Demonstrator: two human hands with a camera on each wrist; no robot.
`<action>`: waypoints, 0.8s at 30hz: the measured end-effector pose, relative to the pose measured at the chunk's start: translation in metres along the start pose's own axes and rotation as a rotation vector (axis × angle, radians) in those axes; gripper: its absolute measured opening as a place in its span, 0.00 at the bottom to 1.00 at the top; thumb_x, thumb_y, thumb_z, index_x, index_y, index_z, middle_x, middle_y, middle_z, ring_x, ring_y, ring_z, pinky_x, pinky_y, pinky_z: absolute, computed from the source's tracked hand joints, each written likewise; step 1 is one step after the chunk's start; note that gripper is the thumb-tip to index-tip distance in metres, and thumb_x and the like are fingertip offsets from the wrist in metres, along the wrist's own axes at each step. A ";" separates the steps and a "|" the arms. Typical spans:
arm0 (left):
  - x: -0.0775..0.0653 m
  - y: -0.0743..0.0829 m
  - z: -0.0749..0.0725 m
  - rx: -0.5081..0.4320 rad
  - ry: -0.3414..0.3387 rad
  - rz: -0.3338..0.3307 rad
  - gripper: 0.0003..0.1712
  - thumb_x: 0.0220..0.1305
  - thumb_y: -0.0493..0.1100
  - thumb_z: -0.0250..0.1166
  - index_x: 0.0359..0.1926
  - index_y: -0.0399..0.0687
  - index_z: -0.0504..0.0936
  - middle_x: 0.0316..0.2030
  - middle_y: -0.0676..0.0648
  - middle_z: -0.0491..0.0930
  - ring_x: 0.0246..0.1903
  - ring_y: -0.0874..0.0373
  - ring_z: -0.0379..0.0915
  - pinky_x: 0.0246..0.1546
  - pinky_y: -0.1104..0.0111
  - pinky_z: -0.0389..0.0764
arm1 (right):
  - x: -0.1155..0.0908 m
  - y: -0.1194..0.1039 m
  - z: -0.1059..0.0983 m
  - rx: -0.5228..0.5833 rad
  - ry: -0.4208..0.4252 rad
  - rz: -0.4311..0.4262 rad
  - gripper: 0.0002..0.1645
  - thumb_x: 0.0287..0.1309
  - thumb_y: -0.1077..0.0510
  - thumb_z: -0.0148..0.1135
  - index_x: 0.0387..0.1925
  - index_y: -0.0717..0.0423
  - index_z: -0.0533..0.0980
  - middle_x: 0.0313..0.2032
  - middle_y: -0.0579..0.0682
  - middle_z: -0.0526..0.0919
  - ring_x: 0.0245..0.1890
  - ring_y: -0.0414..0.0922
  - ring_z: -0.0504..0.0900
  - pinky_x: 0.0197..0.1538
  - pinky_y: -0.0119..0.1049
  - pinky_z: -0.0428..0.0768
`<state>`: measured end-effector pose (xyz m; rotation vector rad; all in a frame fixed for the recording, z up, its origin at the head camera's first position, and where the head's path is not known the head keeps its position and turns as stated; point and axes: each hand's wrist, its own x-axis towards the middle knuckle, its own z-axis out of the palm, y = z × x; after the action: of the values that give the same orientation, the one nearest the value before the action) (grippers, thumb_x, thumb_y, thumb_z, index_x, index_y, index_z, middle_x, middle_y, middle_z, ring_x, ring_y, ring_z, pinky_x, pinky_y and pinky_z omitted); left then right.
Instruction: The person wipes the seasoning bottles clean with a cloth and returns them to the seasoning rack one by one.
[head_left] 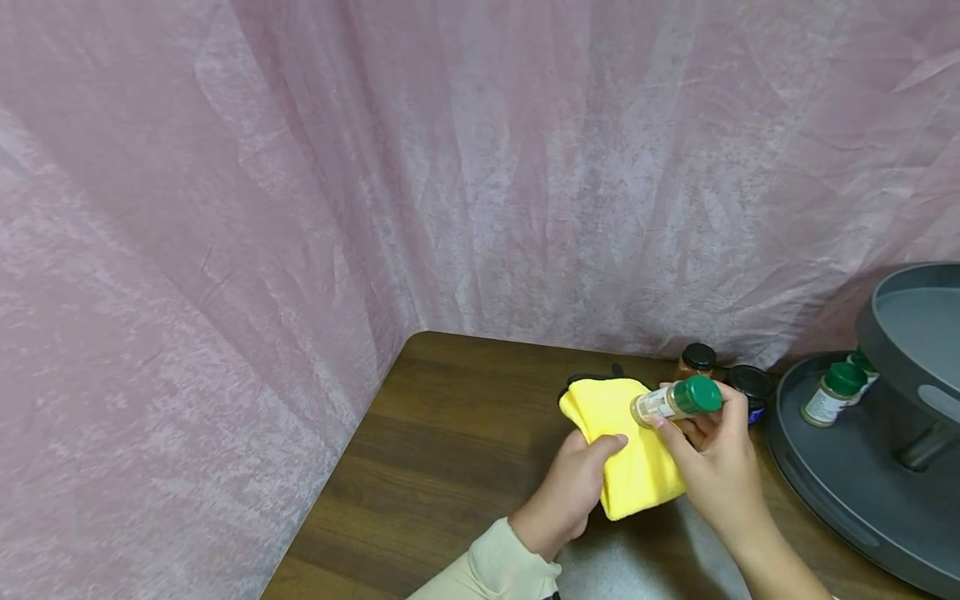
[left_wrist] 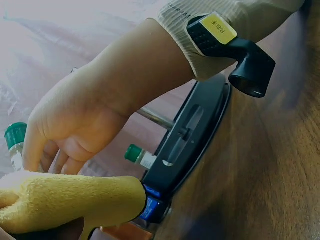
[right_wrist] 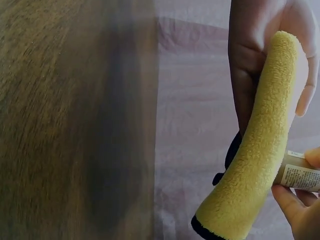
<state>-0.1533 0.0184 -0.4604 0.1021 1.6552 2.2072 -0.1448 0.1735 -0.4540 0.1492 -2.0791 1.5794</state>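
My left hand (head_left: 573, 483) grips a folded yellow cloth (head_left: 637, 475) with dark edging, thumb on top and fingers underneath. My right hand (head_left: 716, 467) pinches a small spice jar (head_left: 658, 406) with a green cap (head_left: 697, 394) and a white label, holding it tilted over the cloth. In the right wrist view the jar's base end (right_wrist: 285, 167) meets the face of the cloth (right_wrist: 265, 130). The left wrist view shows the right hand (left_wrist: 80, 125) above the cloth, with the green cap (left_wrist: 16, 134) sticking out beyond the fingers.
At the right stands a grey two-tier round tray (head_left: 817, 492); green-capped jars (head_left: 828, 396) sit on its lower level. Two black-lidded jars, one orange-brown (head_left: 696, 360) and one dark (head_left: 750, 387), stand behind the right hand. The wooden table (head_left: 450, 433) backs onto a pink curtain (head_left: 525, 183).
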 end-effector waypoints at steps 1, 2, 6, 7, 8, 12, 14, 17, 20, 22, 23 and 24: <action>0.000 0.000 0.000 0.006 -0.011 0.000 0.17 0.69 0.45 0.57 0.54 0.41 0.77 0.45 0.44 0.86 0.40 0.60 0.83 0.40 0.68 0.83 | 0.000 0.000 0.000 0.014 0.002 0.001 0.40 0.55 0.77 0.67 0.65 0.66 0.58 0.54 0.41 0.82 0.52 0.28 0.82 0.55 0.18 0.77; 0.000 -0.001 0.000 0.011 -0.024 0.001 0.17 0.69 0.45 0.57 0.54 0.42 0.77 0.46 0.44 0.86 0.40 0.60 0.83 0.40 0.69 0.83 | 0.000 -0.001 0.000 0.021 0.002 0.002 0.40 0.55 0.77 0.66 0.65 0.66 0.58 0.53 0.43 0.82 0.51 0.28 0.82 0.55 0.18 0.77; 0.000 -0.002 0.000 0.007 -0.069 0.002 0.18 0.68 0.43 0.57 0.56 0.43 0.77 0.49 0.44 0.86 0.44 0.58 0.84 0.43 0.68 0.83 | -0.002 -0.002 0.002 0.023 -0.014 0.010 0.40 0.56 0.76 0.66 0.65 0.64 0.58 0.53 0.43 0.81 0.52 0.28 0.82 0.55 0.18 0.77; 0.000 -0.003 0.000 0.002 -0.072 0.001 0.18 0.68 0.43 0.58 0.57 0.43 0.76 0.50 0.45 0.86 0.44 0.57 0.84 0.43 0.68 0.84 | -0.002 -0.002 0.003 0.026 -0.021 0.014 0.40 0.57 0.75 0.66 0.65 0.64 0.57 0.53 0.43 0.80 0.52 0.28 0.82 0.55 0.18 0.77; 0.001 -0.003 0.000 -0.004 -0.076 -0.001 0.19 0.68 0.42 0.58 0.57 0.43 0.76 0.50 0.45 0.85 0.45 0.57 0.84 0.44 0.67 0.84 | -0.003 -0.003 0.003 0.022 -0.028 0.018 0.39 0.57 0.75 0.66 0.66 0.63 0.57 0.54 0.44 0.80 0.52 0.28 0.81 0.55 0.18 0.77; 0.003 -0.004 -0.001 -0.027 -0.048 -0.002 0.19 0.65 0.41 0.59 0.57 0.43 0.76 0.50 0.47 0.85 0.46 0.56 0.84 0.45 0.66 0.84 | -0.004 -0.004 0.005 0.006 -0.082 0.024 0.41 0.60 0.73 0.66 0.70 0.61 0.57 0.57 0.52 0.77 0.53 0.26 0.80 0.53 0.18 0.77; 0.004 -0.003 -0.002 -0.040 -0.023 0.002 0.20 0.64 0.40 0.58 0.57 0.43 0.75 0.50 0.47 0.85 0.47 0.56 0.84 0.46 0.65 0.84 | -0.004 -0.005 0.005 0.003 -0.119 0.017 0.42 0.61 0.72 0.65 0.72 0.59 0.57 0.58 0.55 0.75 0.53 0.26 0.79 0.53 0.18 0.78; 0.006 -0.001 -0.004 -0.061 0.008 0.009 0.21 0.64 0.39 0.57 0.58 0.42 0.74 0.51 0.46 0.84 0.48 0.55 0.84 0.47 0.65 0.84 | -0.005 -0.005 0.005 0.008 -0.163 0.002 0.42 0.61 0.71 0.65 0.73 0.57 0.58 0.59 0.58 0.74 0.53 0.26 0.78 0.53 0.18 0.77; 0.007 0.002 -0.007 -0.069 0.023 0.033 0.22 0.65 0.40 0.56 0.59 0.41 0.72 0.53 0.45 0.83 0.50 0.54 0.83 0.49 0.64 0.84 | -0.005 -0.005 0.004 -0.006 -0.179 -0.014 0.40 0.62 0.71 0.65 0.72 0.58 0.60 0.58 0.58 0.75 0.53 0.25 0.78 0.54 0.17 0.76; 0.007 0.005 -0.009 -0.077 0.038 0.051 0.22 0.66 0.40 0.56 0.60 0.41 0.71 0.53 0.44 0.82 0.51 0.54 0.82 0.49 0.64 0.83 | -0.005 -0.005 0.004 -0.021 -0.183 -0.024 0.38 0.62 0.71 0.65 0.71 0.59 0.61 0.58 0.57 0.75 0.53 0.25 0.78 0.54 0.16 0.76; 0.007 0.006 -0.011 -0.077 0.041 0.059 0.22 0.67 0.41 0.55 0.61 0.40 0.71 0.54 0.43 0.82 0.51 0.53 0.82 0.50 0.64 0.83 | -0.004 -0.004 0.004 -0.027 -0.180 -0.030 0.38 0.62 0.71 0.65 0.70 0.60 0.62 0.57 0.57 0.76 0.53 0.25 0.78 0.54 0.16 0.76; 0.007 0.007 -0.012 -0.076 0.044 0.065 0.22 0.67 0.41 0.55 0.61 0.40 0.70 0.54 0.43 0.81 0.52 0.53 0.82 0.50 0.64 0.83 | -0.004 -0.004 0.003 -0.032 -0.177 -0.034 0.37 0.61 0.71 0.65 0.69 0.61 0.62 0.57 0.56 0.76 0.52 0.25 0.78 0.54 0.16 0.76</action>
<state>-0.1645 0.0085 -0.4590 0.0889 1.6099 2.3331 -0.1410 0.1683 -0.4534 0.3217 -2.2215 1.5617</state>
